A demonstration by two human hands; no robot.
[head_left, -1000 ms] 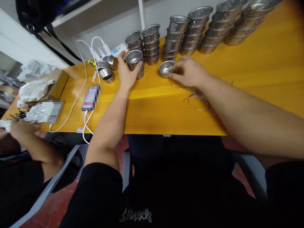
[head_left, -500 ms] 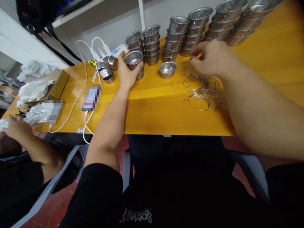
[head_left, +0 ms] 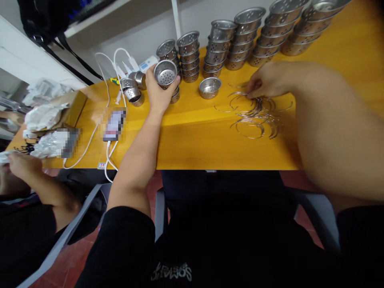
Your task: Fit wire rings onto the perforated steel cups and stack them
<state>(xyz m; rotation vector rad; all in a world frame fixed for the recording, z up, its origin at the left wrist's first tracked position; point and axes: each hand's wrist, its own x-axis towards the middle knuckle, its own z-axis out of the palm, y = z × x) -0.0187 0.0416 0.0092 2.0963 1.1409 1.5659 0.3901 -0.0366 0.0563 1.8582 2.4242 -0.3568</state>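
Observation:
My left hand (head_left: 160,89) is wrapped round a small perforated metal cup (head_left: 166,76), its open top tipped toward me. Under that hand another metal cup (head_left: 175,96) stands on the table, partly covered. My right hand (head_left: 264,82) reaches down to a loose pile of thin curved metal wires (head_left: 255,116), thumb and fingers pinched on a wire at the pile's upper edge. Between the two hands a single shallow perforated cup (head_left: 210,89) sits upright.
Several stacks of perforated cups (head_left: 216,48) line the wall side of the wooden table (head_left: 192,140). Small cups (head_left: 132,93) lie at the left near white cables and a phone (head_left: 114,125). Another person's hand (head_left: 25,164) handles plastic packaging at far left.
My left hand has tilted its cup toward me and shifted slightly left. My right hand has come down from beside the stacks to the wires, its fingers closing there.

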